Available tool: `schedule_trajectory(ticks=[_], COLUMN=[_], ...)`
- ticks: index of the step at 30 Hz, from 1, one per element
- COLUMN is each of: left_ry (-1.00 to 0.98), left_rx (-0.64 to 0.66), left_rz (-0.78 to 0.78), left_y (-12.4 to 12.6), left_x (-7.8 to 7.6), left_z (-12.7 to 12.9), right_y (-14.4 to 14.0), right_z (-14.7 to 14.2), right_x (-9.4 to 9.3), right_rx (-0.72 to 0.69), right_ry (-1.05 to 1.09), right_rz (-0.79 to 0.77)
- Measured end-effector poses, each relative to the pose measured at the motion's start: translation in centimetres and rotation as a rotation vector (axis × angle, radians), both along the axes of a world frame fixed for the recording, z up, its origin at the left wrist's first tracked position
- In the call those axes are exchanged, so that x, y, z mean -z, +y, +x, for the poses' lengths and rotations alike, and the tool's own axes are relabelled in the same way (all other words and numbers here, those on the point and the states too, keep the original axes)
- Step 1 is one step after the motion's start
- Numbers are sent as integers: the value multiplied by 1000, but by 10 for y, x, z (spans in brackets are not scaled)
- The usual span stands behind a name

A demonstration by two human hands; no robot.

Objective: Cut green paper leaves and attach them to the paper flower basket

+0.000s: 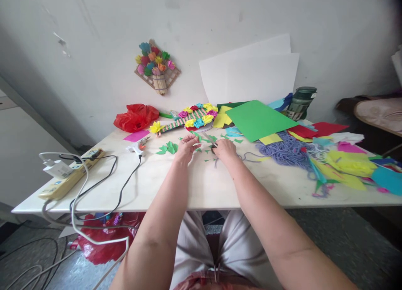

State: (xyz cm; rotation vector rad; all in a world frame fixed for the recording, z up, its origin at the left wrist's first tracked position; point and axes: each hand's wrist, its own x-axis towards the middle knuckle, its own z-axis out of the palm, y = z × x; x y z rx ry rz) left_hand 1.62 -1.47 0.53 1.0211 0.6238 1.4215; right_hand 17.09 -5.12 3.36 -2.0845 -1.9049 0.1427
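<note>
Green paper (pixel 197 135) is pinched in the left hand (pixel 186 148) above the desk (pixel 201 185), while scissors (pixel 212 146) are gripped by the right hand (pixel 225 149); small snips are best made with scraps (pixel 168 148) kept aside

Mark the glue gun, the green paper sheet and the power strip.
glue gun (pixel 137 148), head view, on its white body.
green paper sheet (pixel 257 119), head view, middle of the sheet.
power strip (pixel 67 179), head view, on its casing.

From my remote seat I find no legible writing anywhere: the green bottle (pixel 300 102) at upper right carries a label too blurred to read, and the power strip (pixel 71 175) at left shows no readable markings.
</note>
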Motion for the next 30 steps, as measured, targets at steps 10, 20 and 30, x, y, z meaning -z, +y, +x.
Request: schedule_trajectory(ticks=[10,20,30], left_ry=[-23,-18,11], left_rx=[45,149,138], left_rz=[-32,-20,-74], left_y=[-2,-7,-6], left_x=[-2,-5,-4], left_z=[2,8,7], right_y=[-3,8,3], right_z=[-3,-15,-16], right_x=[1,9,3], right_rx=[-41,-227,-247], right_ry=[12,1169,1267], right_rz=[174,72,40])
